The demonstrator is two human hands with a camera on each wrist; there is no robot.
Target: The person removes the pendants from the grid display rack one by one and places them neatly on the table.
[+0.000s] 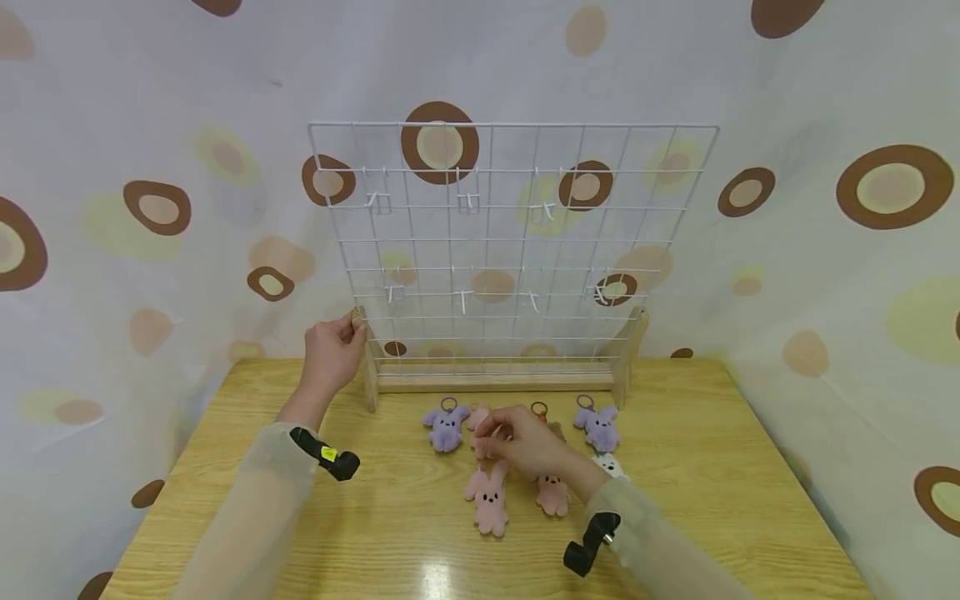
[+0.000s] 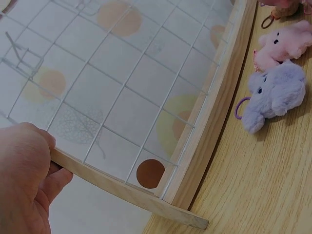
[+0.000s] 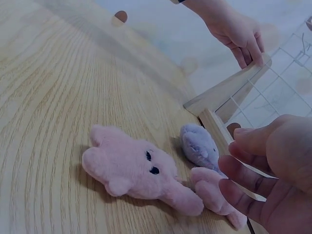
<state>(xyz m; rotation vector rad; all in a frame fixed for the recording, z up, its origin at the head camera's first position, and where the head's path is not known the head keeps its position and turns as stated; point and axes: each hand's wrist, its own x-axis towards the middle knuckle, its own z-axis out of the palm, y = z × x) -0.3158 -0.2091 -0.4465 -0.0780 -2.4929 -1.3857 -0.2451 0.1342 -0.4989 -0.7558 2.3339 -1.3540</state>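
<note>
My left hand point(image 1: 335, 352) grips the top of the left wooden side post point(image 2: 122, 187) of a white wire grid rack point(image 1: 491, 241). Over the plush keychains on the table hovers my right hand point(image 1: 525, 443), its fingers loosely bent with nothing between them in the right wrist view. Just below it lies a long-eared pink plush bunny point(image 3: 136, 163). Another pink plush point(image 2: 287, 44) lies partly behind the fingers in the head view, beside a purple plush point(image 1: 446, 431) with a purple ring. A pink plush point(image 1: 552, 497) lies under the right wrist.
Toward the right lie a second purple plush point(image 1: 600, 429) and a white plush point(image 1: 609, 466), partly covered by the right forearm. Several white hooks, such as this hook point(image 1: 463, 302), hang on the grid. A wooden crossbar point(image 1: 495, 382) joins the posts. Patterned cloth point(image 1: 150, 100) surrounds the wooden table point(image 1: 375, 533).
</note>
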